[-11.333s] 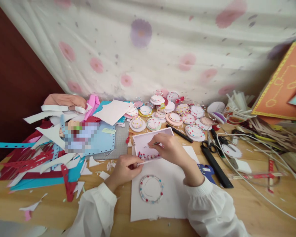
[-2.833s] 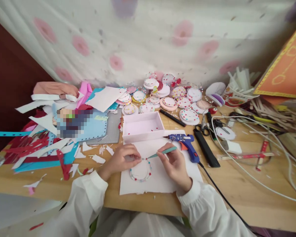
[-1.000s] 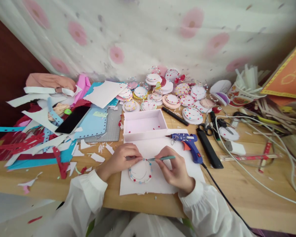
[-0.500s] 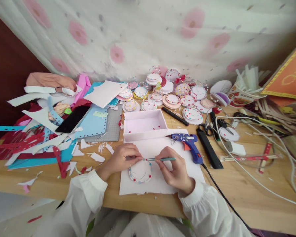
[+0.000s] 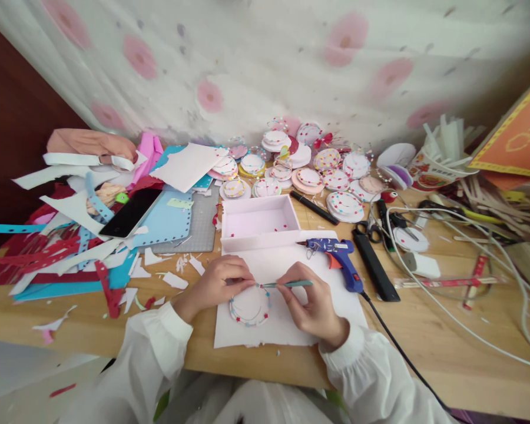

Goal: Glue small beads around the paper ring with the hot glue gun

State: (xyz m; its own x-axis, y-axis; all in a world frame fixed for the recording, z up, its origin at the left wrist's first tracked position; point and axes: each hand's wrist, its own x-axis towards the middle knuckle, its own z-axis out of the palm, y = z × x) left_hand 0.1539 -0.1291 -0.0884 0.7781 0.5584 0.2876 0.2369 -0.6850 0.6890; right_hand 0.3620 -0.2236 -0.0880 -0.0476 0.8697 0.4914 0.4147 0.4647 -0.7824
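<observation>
My left hand (image 5: 223,282) pinches the upper left part of a thin wire ring (image 5: 249,323) dotted with small red, white and light blue pieces. In my right hand (image 5: 308,294) is a pair of teal tweezers (image 5: 298,283), held almost level. Their tip meets the ring at its top, close to my left fingertips, at a small red piece. A white paper sheet (image 5: 287,330) lies below the ring. Just behind it stands a pale pink box (image 5: 260,219) with a few small red bits inside. To the right rests a blue glue gun (image 5: 335,254), its nozzle pointing left.
Behind the box are several decorated round pieces (image 5: 344,205). Paper scraps (image 5: 92,253) and a phone (image 5: 131,212) crowd the left. On the right lie a black bar (image 5: 374,265), scissors (image 5: 369,229), a white cable (image 5: 459,338) and a tub of glue sticks (image 5: 439,168).
The ring's lower part has swung slightly left. The tweezers have shifted a touch, with both hands staying in nearly the same place.
</observation>
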